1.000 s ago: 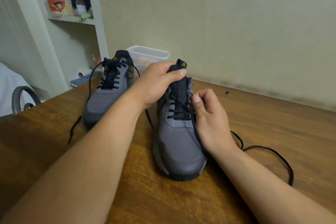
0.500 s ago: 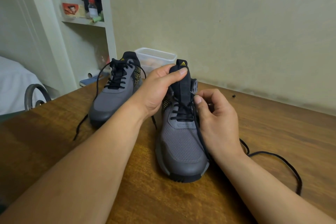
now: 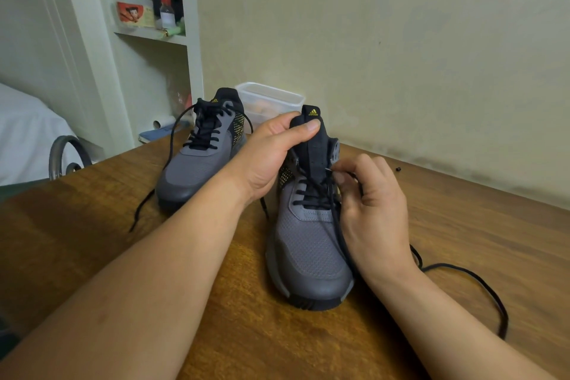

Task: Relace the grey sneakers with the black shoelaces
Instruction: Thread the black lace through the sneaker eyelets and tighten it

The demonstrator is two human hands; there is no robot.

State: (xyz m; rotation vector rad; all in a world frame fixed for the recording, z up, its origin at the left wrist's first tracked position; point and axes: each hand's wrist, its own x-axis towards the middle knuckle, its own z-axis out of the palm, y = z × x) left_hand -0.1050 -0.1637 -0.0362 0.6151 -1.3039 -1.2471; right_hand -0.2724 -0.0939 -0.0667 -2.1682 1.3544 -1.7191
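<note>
Two grey sneakers stand on the wooden table (image 3: 462,256), toes toward me. The near sneaker (image 3: 308,250) is partly laced with a black shoelace (image 3: 468,274) that trails in a loop over the table to the right. My left hand (image 3: 271,151) grips its black tongue near the top and holds it up. My right hand (image 3: 373,203) pinches the lace end at an upper eyelet on the shoe's right side. The far sneaker (image 3: 200,160) stands to the left, laced, with loose black ends hanging down to the table.
A clear plastic container (image 3: 271,99) sits behind the sneakers against the wall. A small black speck (image 3: 398,169) lies on the table at the right. White shelves (image 3: 151,34) with a bottle stand at the back left, and a curved metal bar (image 3: 66,151) rises beside the table's left edge.
My right hand has slid up along the shoe's right side, from the middle laces to an upper eyelet, carrying the lace end. My left hand keeps its hold on the tongue.
</note>
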